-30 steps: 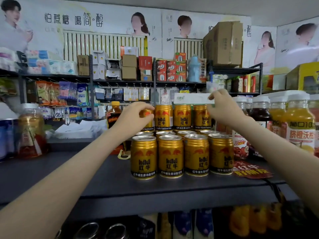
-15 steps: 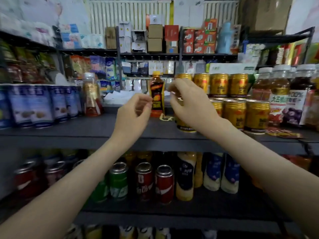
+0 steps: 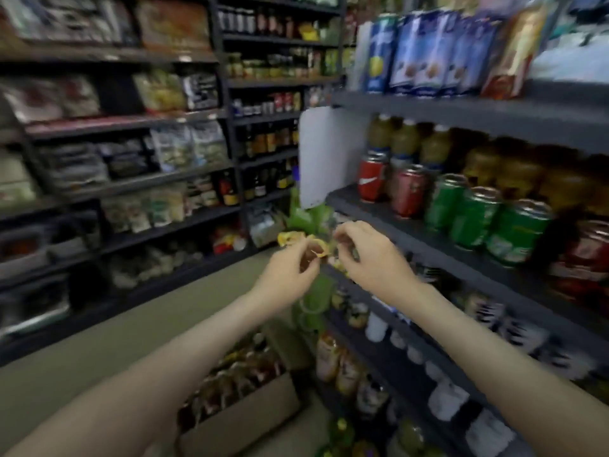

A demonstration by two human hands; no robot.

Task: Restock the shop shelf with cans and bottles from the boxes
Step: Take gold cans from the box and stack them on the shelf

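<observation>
A single head-worn wide-angle camera gives the only view, so no second view overlaps it. It looks forward and down along a shop aisle, tilted so the lines lean. The drinks shelf (image 3: 461,232) runs close along the right edge, a farther shelving wall (image 3: 131,179) fills the left, and the floor (image 3: 131,341) lies between. Both forearms reach in from the bottom corners, the left hand (image 3: 290,275) and right hand (image 3: 372,255) meeting near mid-frame. An open cardboard box (image 3: 244,417) sits low, below the arms. The whole frame is motion-blurred.

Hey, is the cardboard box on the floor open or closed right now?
Open. The cardboard box has no lid or flaps over its top, and packed bottles show inside, though blur hides what kind they are.
</observation>
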